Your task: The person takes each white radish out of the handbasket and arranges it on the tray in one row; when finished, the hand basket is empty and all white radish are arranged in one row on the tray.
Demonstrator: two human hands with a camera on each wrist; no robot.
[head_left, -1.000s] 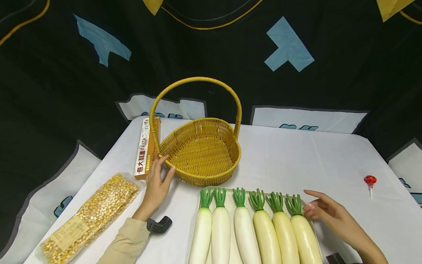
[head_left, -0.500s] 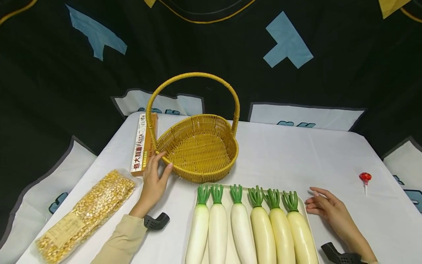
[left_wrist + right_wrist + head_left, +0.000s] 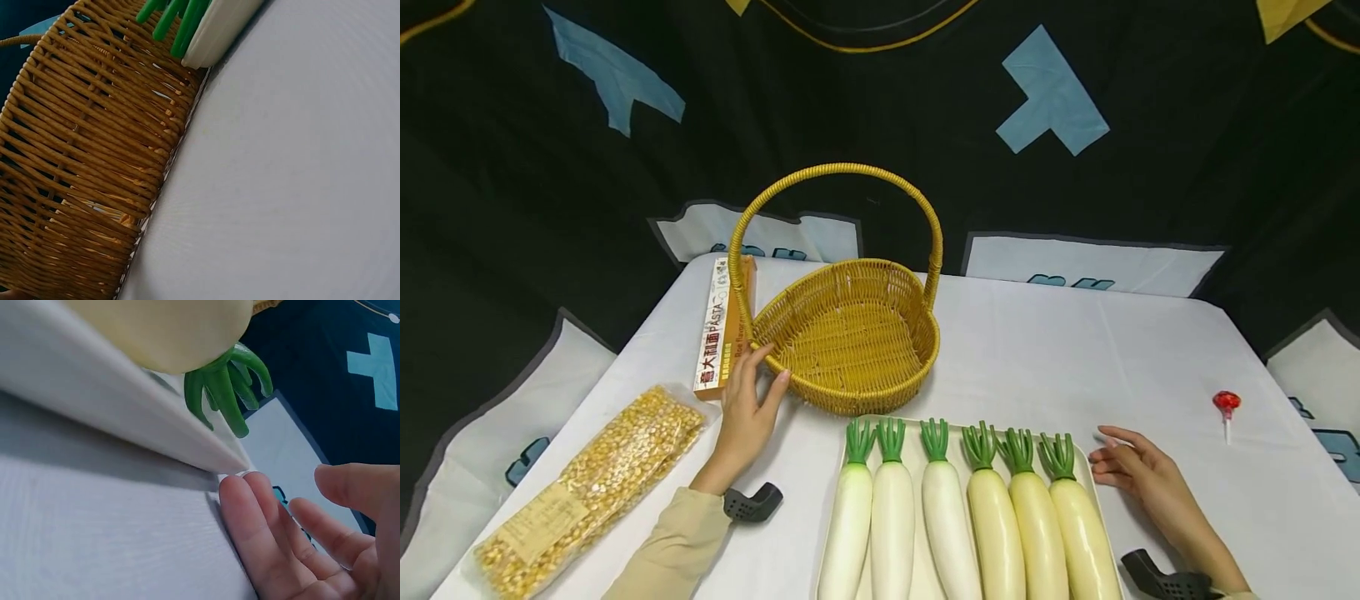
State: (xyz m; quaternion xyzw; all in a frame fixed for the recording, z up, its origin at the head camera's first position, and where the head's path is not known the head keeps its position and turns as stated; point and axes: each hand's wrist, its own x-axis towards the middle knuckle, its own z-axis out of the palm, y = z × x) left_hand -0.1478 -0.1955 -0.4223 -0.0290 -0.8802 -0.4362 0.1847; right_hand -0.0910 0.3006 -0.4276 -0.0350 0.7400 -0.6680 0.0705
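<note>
My left hand [image 3: 748,421] rests at the near left rim of a round wicker basket [image 3: 850,383] with a tall arched handle. Its index fingertip laps onto the rim and the thumb lies along the outside. In the left wrist view, the basket's woven wall [image 3: 81,137] fills the left side. My right hand [image 3: 1142,471] is just right of a cream tray [image 3: 1100,492], fingers loosely extended and holding nothing. On the tray lie several white radishes [image 3: 946,525] side by side, green stems pointing away. The right wrist view has the fingertips [image 3: 240,500] right at the tray's corner.
A pasta box [image 3: 715,333] lies behind the left hand, partly covered by the basket handle. A clear bag of corn kernels [image 3: 602,475] is at the left. A red lollipop [image 3: 1227,402] lies at the right. A black curtain [image 3: 880,100] hangs behind the white-covered table [image 3: 1037,367].
My right hand has drawn back from beside the rightmost radish's stems to just outside the tray. The left hand keeps its place at the basket rim. The head view has shifted slightly.
</note>
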